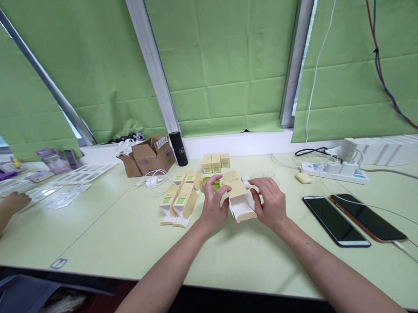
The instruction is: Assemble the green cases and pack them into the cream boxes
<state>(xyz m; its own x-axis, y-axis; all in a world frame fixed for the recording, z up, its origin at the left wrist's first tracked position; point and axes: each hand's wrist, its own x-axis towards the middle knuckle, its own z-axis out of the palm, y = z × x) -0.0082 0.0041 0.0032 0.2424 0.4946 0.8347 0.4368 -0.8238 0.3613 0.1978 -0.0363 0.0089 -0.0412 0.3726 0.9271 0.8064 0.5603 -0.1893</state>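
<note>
A small yellow paper box [235, 183] is between my hands, its near end open with white inner walls and a flap hanging toward me. My left hand [213, 202] grips the box's left side with thumb and fingers. On the other side, my right hand [270, 201] has its bent fingers and thumb at the box's right edge and side flap. Green-labelled pieces [215, 183] lie partly hidden behind my left hand. Several similar boxes with open ends [185, 200] lie to the left. Behind stands a row of closed small boxes [215, 163].
A brown carton [153, 155] and black bottle [178, 148] stand at the back. To the right lie two phones [335, 221], a power strip [336, 169], cables and an earphone case [303, 177]. Another person's hand [15, 202] is at far left.
</note>
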